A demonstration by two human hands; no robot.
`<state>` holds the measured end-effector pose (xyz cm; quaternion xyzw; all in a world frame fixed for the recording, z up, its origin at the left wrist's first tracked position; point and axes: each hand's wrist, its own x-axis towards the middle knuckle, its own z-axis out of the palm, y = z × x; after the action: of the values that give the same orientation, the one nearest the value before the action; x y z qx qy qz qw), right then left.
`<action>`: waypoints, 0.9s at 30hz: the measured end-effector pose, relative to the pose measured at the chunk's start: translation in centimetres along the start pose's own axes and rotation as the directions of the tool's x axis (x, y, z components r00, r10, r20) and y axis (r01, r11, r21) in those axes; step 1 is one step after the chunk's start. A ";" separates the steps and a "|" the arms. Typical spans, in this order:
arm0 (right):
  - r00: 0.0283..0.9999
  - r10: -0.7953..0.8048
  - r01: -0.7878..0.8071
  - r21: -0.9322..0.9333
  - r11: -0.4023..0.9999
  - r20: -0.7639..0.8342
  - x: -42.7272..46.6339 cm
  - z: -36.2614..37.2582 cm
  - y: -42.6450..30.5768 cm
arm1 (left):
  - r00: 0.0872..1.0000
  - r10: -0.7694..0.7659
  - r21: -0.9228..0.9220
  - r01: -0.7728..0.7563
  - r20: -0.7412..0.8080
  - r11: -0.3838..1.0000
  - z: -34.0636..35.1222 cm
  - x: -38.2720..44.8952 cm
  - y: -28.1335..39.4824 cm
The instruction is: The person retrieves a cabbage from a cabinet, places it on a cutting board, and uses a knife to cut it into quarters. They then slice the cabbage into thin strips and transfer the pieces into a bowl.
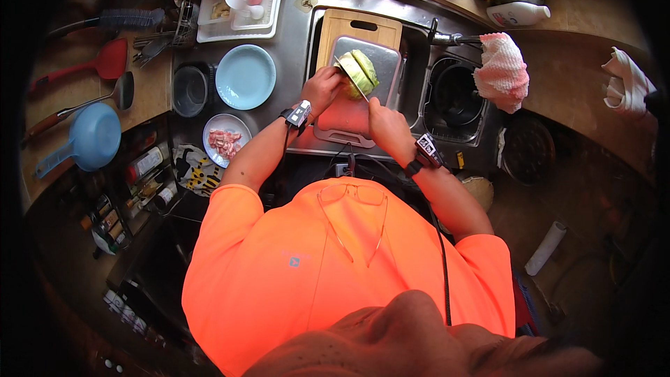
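My right hand (390, 126) grips the handle of a kitchen knife (354, 79). Its blade runs diagonally across a pale green piece of cabbage (368, 69), where a dark cut line shows. At the cabbage's left side, my left hand (324, 87) holds it with bent fingers close to the blade; the fingertips are partly hidden. Under the cabbage lies a grey cutting board (343, 121) with a rounded rim. It overlaps a wooden cutting board (335, 29), and both rest across the steel sink (414, 44).
Left of the boards stand a light blue plate (245, 77), a plate of sliced raw meat (230, 121), a clear container (189, 91) and a white tray (267, 31) with scoops. A cloth-draped faucet (501, 70) juts over the right basin, which holds a black pot (455, 95).
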<state>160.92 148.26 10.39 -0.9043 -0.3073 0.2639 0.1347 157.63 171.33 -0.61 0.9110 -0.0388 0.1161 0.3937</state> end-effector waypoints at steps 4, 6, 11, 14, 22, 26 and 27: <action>0.996 0.059 -0.061 0.033 0.998 0.069 2.1 1.3 -0.2 | 0.999 -0.013 0.015 0.013 0.034 1.000 0.1 0.0 -0.4; 0.989 0.105 -0.109 0.034 0.993 0.099 2.9 2.1 0.1 | 0.999 -0.013 0.021 0.012 0.043 1.000 0.3 0.1 -0.7; 0.984 0.154 -0.159 0.046 0.986 0.088 4.5 4.9 1.1 | 0.999 0.008 -0.007 -0.007 0.033 1.000 0.5 0.2 -1.2; 0.983 0.167 -0.170 0.037 0.985 0.077 4.6 6.1 1.7 | 1.000 -0.007 -0.012 0.008 0.017 1.000 0.6 0.1 -1.1; 0.989 0.133 -0.137 0.062 0.989 0.065 5.1 6.3 1.8 | 1.000 -0.005 -0.010 0.005 0.018 1.000 0.4 0.2 -0.7; 0.979 0.182 -0.188 0.065 0.980 0.088 5.2 7.0 2.0 | 1.000 -0.015 0.009 0.015 0.007 1.000 0.5 -0.1 -1.0; 0.975 0.198 -0.204 0.054 0.978 0.097 5.3 7.1 2.1 | 1.000 -0.005 0.002 0.005 0.006 1.000 0.7 0.0 -1.1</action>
<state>161.52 150.54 1.59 -0.9131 -0.2116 0.3267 0.1217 157.93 171.62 -1.82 0.9119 -0.0375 0.1122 0.3930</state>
